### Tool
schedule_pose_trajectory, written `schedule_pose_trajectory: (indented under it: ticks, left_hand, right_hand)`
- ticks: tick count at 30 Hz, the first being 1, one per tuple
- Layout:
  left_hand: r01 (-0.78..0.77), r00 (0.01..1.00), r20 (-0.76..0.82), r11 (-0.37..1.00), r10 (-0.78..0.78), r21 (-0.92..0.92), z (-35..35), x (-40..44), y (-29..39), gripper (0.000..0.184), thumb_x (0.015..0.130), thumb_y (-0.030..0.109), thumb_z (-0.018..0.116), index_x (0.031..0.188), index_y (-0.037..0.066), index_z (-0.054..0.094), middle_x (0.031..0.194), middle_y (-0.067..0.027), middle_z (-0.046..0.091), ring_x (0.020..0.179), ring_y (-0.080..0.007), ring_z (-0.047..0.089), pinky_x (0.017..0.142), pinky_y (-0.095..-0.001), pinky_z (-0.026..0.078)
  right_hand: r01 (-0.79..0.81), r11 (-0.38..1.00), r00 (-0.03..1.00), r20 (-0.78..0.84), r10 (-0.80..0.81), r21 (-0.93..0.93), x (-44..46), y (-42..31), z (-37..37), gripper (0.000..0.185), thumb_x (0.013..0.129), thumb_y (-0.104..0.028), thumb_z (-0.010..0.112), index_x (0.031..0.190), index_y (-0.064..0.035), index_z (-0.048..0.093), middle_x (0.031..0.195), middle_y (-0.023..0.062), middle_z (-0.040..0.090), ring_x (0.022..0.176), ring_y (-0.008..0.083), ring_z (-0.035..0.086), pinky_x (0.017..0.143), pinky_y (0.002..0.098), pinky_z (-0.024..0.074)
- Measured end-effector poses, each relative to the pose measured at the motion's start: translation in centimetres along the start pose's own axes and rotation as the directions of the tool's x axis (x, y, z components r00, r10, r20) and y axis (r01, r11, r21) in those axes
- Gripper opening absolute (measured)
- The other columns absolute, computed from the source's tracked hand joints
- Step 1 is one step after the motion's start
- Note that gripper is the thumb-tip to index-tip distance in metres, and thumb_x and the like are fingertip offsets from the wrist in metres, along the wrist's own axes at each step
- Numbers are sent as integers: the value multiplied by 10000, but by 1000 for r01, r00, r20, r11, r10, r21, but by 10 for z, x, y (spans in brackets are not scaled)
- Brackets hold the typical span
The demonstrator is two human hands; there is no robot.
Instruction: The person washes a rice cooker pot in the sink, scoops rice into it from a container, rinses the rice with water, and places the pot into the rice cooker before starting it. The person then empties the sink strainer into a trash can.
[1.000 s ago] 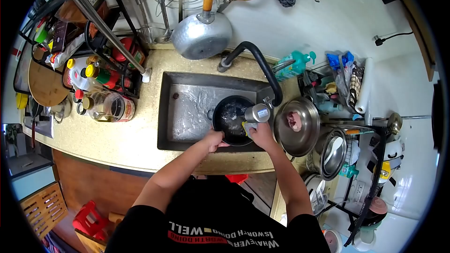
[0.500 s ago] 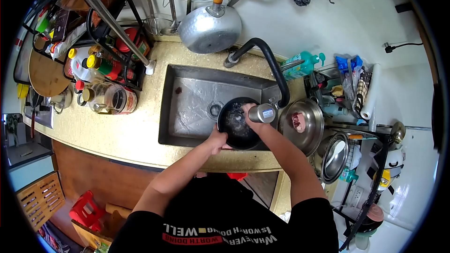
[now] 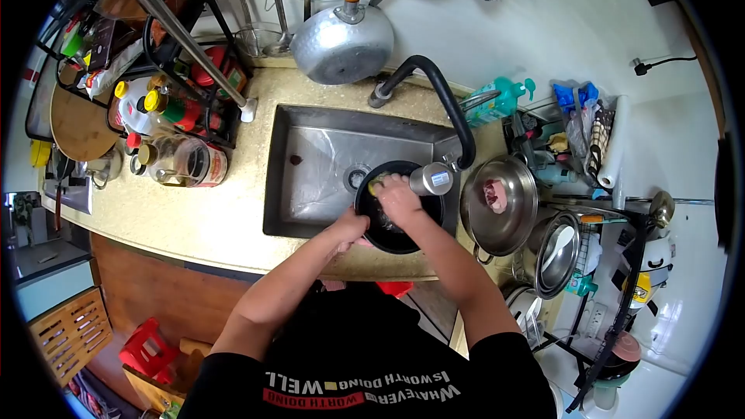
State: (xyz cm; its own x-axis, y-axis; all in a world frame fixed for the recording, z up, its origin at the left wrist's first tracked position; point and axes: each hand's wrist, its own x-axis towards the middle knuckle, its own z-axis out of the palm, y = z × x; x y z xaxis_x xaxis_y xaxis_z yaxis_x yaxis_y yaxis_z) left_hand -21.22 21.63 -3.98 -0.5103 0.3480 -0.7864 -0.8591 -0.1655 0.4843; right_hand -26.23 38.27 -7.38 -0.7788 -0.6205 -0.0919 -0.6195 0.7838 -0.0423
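Observation:
A round black pot (image 3: 392, 242) is inside the sink, partly under the faucet's metal head (image 3: 431, 179). My left hand (image 3: 348, 230) grips the pot at its left side; its fingertips are partly hidden. Inside the pot, my right hand (image 3: 399, 200) is closed with its fingers pressed toward the left wall. A small yellow-green thing (image 3: 374, 186) shows at its fingertips, too covered to name. Wet shine marks the pot's inside. The stainless sink (image 3: 310, 174) has a drain (image 3: 357, 177) and a dark red scrap (image 3: 296, 160) on its floor.
To the right, a steel pan (image 3: 508, 237) holds a piece of raw meat (image 3: 495, 195), beside a steel pot (image 3: 573, 268) with a white spoon (image 3: 557, 247). The black faucet (image 3: 454, 101) arches over the sink. Jars (image 3: 180, 161) stand left; a wok-like pan (image 3: 341, 43) hangs behind.
My right hand has moved left and down inside the pot, and the yellow-green thing now shows at its fingers. My left hand and the pot have shifted slightly left.

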Motion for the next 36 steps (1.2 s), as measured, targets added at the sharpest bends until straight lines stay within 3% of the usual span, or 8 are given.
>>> schedule_pose_trajectory:
  ticks: [5, 12, 16, 19, 22, 25, 29, 36]
  left_hand:
    - [66, 996, -61, 997, -63, 42, -7, -6, -26, 526, 833, 24, 496, 1346, 10, 381, 1110, -187, 578, 828, -316, 665, 550, -389, 614]
    - [-34, 993, -108, 999, 37, 27, -9, 3, -65, 525, 867, 80, 479, 1372, 44, 343, 1223, -184, 545, 975, -334, 631, 573, -408, 614]
    - [-17, 972, -234, 1000, 22, 23, 0, 1, -67, 557, 868, 95, 482, 1400, 42, 326, 1229, -210, 538, 916, -334, 657, 552, -405, 611]
    - [47, 960, -281, 980, 10, 195, 5, -12, -57, 608, 845, 94, 497, 1427, 42, 329, 1188, -252, 572, 785, -349, 685, 555, -389, 609]
    - [-139, 882, -327, 850, 340, 508, -2, 3, -74, 637, 822, 87, 497, 1439, 41, 345, 1101, -288, 620, 670, -344, 688, 550, -376, 595]
    - [-165, 863, -387, 906, 324, 389, 10, -7, -61, 622, 808, 65, 485, 1421, 28, 387, 1003, -301, 652, 700, -327, 701, 510, -383, 570]
    - [-348, 677, -321, 672, 662, 654, 1, 15, -80, 655, 779, 52, 493, 1428, 108, 424, 1064, -302, 638, 997, -435, 634, 839, -457, 532]
    - [-243, 780, -338, 753, 526, 612, 4, 7, -64, 649, 778, 99, 504, 1422, 140, 432, 1128, -294, 621, 1078, -457, 582, 955, -459, 464]
  right_hand:
    - [60, 985, 988, 149, -35, -163, -18, 13, 20, 179, 845, -171, 560, 947, -119, 697, 961, 95, 685, 946, 269, 643, 876, 388, 492]
    - [-246, 952, 836, 536, 114, 183, -58, -7, 7, 236, 857, -121, 519, 1038, -41, 647, 985, 206, 693, 943, 377, 673, 804, 487, 541]
    - [-232, 914, 744, 666, -54, 333, -61, -36, -1, 284, 870, -122, 503, 1105, -33, 636, 1125, 206, 657, 1013, 383, 646, 864, 463, 529]
    - [-77, 830, 959, 268, -90, 552, -55, -50, 33, 247, 882, -94, 475, 1050, -47, 650, 1103, 185, 647, 988, 379, 650, 842, 459, 538]
    - [-66, 942, 963, 269, -26, 328, -25, -37, 27, 193, 878, -100, 478, 958, -42, 644, 1031, 179, 661, 889, 370, 683, 765, 458, 561]
    - [-140, 977, 907, 417, 60, 162, -24, -7, 17, 195, 837, -127, 544, 909, -66, 714, 951, 181, 701, 899, 362, 686, 776, 458, 556]
    - [-8, 995, 727, 684, -60, 95, -54, 4, 1, 187, 804, -143, 589, 896, -80, 740, 954, 174, 705, 920, 338, 689, 790, 427, 556]
    - [-32, 870, 947, 293, -131, 493, -25, -43, 32, 170, 810, -84, 555, 868, -8, 695, 978, 205, 687, 929, 372, 669, 799, 455, 544]
